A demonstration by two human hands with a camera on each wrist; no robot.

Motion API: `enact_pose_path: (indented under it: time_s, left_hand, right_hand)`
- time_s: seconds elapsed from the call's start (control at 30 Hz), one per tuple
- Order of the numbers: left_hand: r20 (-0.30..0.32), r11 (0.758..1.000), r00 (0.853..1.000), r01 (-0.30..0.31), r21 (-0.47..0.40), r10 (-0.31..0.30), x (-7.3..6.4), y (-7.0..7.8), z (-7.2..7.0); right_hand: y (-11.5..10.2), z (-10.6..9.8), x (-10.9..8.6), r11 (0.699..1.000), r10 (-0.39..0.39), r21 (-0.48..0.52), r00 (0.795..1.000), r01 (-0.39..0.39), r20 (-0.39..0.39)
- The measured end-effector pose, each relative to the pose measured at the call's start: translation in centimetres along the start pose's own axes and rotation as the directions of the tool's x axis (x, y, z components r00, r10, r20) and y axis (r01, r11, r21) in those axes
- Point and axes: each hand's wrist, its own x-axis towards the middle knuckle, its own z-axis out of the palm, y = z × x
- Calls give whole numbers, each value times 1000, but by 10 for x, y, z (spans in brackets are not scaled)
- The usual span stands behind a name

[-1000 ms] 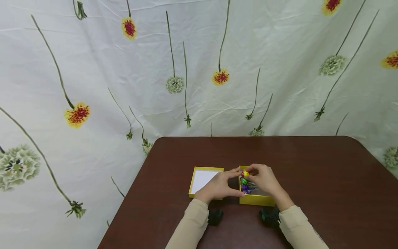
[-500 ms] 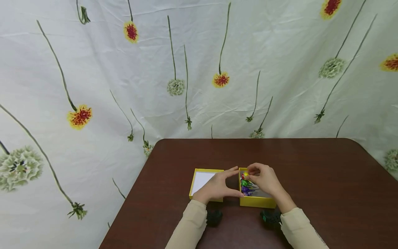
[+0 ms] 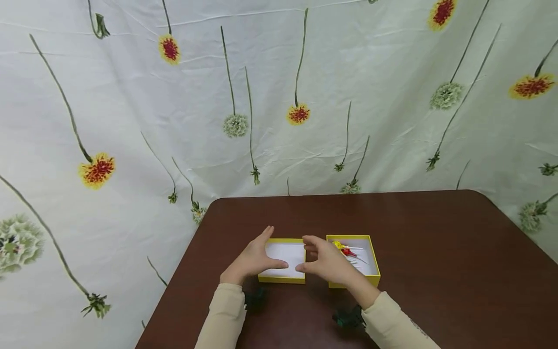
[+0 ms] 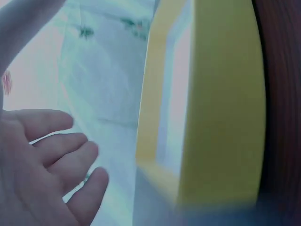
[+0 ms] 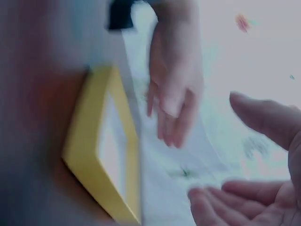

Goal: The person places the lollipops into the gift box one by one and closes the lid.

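My left hand [image 3: 249,261] hovers over the left side of a shallow yellow box lid [image 3: 282,280] with a white inside, thumb and fingers spread, holding nothing. Over the lid's right edge is my right hand [image 3: 329,264], its fingers loosely bent and thumb apart, also with nothing in it. To the right stands a yellow box [image 3: 374,280], partly covered by the right hand. Inside it lie a yellow lollipop [image 3: 338,245] and a red lollipop [image 3: 348,252], with more white sticks in front; their heads are hidden behind the hand. The left wrist view shows fingers [image 4: 70,155] apart from a yellow wall.
The lid and box lie side by side on a dark brown table [image 3: 418,242], with a narrow gap between them. A white cloth [image 3: 196,97] with printed flowers hangs behind the table. Dark wrist devices [image 3: 347,317] sit under both forearms.
Both hands have left the right-hand box and moved left over the lid. The right hand has let go of the lollipop it pinched. The head view has turned slightly.
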Motion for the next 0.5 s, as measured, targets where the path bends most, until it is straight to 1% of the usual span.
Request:
enact_pose_path:
  time_s: [0.07, 0.17, 0.23, 0.33, 0.5]
  left_hand:
    - [0, 1000, 1000, 25, 17, -25, -5, -10, -5]
    - [18, 999, 999, 39, 36, -40, -11, -22, -8]
    - [43, 998, 998, 43, 37, -45, -14, -29, -7]
    - [72, 999, 997, 23, 29, -25, -18, -36, -5]
    - [90, 999, 996, -26, 24, 23, -23, -41, -1]
  right_hand:
    - [1, 16, 4, 999, -4, -37, 1000, 4, 6]
    - [7, 38, 9, 995, -7, -102, 999, 2, -44]
    - [13, 49, 9, 993, -2, -118, 997, -7, -73]
    - [23, 60, 9, 993, 7, -116, 996, -17, -91]
    - [34, 67, 8, 992, 64, -105, 992, -76, -113]
